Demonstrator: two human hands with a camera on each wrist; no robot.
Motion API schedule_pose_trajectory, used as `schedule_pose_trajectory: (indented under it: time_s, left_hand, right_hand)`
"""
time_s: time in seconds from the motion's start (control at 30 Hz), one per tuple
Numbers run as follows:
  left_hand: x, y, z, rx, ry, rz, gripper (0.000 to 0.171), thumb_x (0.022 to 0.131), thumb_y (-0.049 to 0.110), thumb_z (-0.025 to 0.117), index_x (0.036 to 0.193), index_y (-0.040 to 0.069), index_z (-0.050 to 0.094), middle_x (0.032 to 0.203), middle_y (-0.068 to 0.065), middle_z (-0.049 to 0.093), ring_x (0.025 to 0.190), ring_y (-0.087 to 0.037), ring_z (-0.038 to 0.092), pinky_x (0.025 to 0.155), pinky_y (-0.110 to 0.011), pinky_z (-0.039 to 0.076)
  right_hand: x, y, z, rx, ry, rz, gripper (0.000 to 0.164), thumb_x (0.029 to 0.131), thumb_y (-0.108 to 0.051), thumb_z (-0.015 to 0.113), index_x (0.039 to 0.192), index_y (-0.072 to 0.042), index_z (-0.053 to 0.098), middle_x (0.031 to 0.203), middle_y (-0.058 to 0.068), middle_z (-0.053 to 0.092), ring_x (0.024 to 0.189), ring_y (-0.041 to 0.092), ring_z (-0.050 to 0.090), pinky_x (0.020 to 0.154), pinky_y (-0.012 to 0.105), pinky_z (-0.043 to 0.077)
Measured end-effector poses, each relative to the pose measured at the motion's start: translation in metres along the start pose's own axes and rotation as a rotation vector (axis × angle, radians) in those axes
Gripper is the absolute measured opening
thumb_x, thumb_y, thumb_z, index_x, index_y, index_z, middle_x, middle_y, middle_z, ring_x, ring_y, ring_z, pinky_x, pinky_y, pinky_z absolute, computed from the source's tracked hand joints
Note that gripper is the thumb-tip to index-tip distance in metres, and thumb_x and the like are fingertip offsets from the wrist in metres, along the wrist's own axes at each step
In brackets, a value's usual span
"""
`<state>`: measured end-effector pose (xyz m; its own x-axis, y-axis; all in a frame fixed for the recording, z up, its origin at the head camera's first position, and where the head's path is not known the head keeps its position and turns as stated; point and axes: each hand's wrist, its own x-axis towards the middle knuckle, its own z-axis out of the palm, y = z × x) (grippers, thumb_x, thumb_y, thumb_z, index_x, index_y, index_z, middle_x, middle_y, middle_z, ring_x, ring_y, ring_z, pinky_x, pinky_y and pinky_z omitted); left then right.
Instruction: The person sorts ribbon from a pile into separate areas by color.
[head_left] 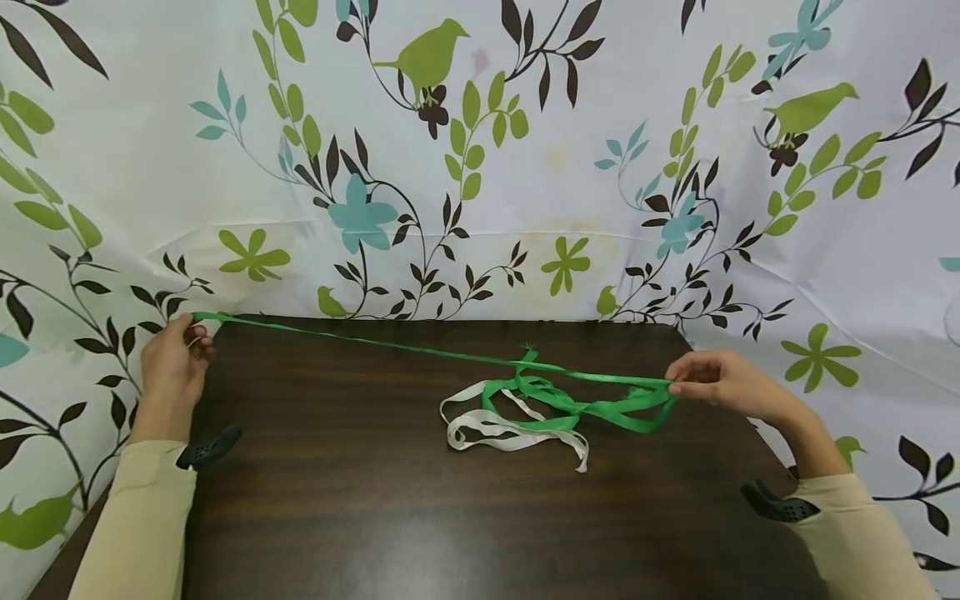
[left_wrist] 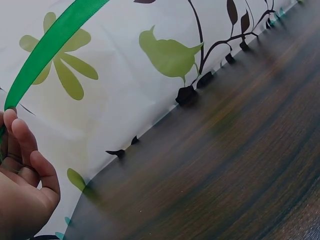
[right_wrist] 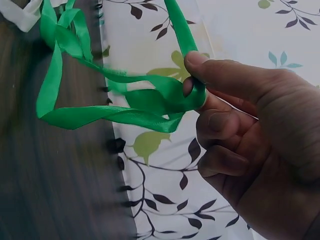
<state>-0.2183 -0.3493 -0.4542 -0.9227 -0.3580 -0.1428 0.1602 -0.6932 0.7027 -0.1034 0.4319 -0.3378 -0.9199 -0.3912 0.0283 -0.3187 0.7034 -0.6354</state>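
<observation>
Printed cloth, white with green birds, leaves and blue and brown sprigs, hangs behind and to both sides of a dark wood-grain table.

Head view: one green ribbon, drawn out nearly straight between two hands across the far part of the table, with further loops heaped right of centre on the far half. One white ribbon, loosely looped, on the table at the left and near side of the green heap, the two overlapping. One left hand, by the far left corner, holding the green ribbon at the fingertips. One right hand, by the right edge, pinching the same ribbon. Two pale yellow sleeves, one on each arm; one dark wrist device at each cuff.

Left wrist view: left hand at the left edge, green ribbon at its fingertips, rising toward the upper right in front of the cloth; remaining fingers bent. Thumb contact cannot be told from this side.

Right wrist view: right hand with thumb and forefinger closed on the green ribbon, other fingers curled; a slack loop hangs to the left, over the table edge. White ribbon, partly visible, upper left.
</observation>
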Motion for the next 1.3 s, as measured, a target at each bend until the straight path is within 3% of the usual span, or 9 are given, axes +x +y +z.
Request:
schedule_pose_trajectory:
  time_s: [0.57,0.73,1.0,1.3]
  left_hand:
    - [0.002,-0.001,0.003,0.006,-0.013,0.003,0.015,0.101,0.016,0.067,0.098,0.004,0.060,0.076,-0.006,0.061,0.066,-0.017,0.055,0.055,-0.029,0.048]
    - [-0.001,-0.002,0.001,0.007,-0.012,-0.007,0.013,0.101,0.015,0.067,0.097,0.004,0.060,0.076,-0.006,0.061,0.066,-0.017,0.055,0.057,-0.029,0.048]
    - [-0.009,-0.002,-0.009,0.003,0.003,0.005,0.014,0.100,0.016,0.068,0.098,0.004,0.061,0.077,-0.006,0.060,0.066,-0.017,0.054,0.058,-0.029,0.047]
    - [-0.004,0.001,-0.010,-0.016,-0.018,0.009,0.013,0.101,0.015,0.066,0.097,0.005,0.059,0.076,-0.006,0.061,0.065,-0.017,0.055,0.056,-0.028,0.048]
  right_hand:
    - [-0.018,0.027,-0.009,-0.008,0.025,0.089,0.015,0.099,-0.023,0.071,0.106,-0.011,0.072,0.088,0.012,0.070,0.067,0.020,0.058,0.056,0.035,0.047]
    - [-0.029,0.033,-0.006,-0.011,0.041,0.120,0.014,0.099,-0.024,0.070,0.104,-0.012,0.072,0.087,0.007,0.069,0.067,0.021,0.057,0.054,0.034,0.047]
    - [-0.036,0.047,-0.011,-0.045,0.102,0.126,0.013,0.101,-0.024,0.069,0.107,-0.013,0.072,0.094,0.005,0.069,0.074,0.021,0.059,0.059,0.035,0.048]
    - [-0.036,0.060,-0.019,-0.029,0.168,0.177,0.023,0.102,-0.030,0.067,0.115,-0.012,0.071,0.091,0.009,0.068,0.073,0.025,0.059,0.062,0.036,0.051]
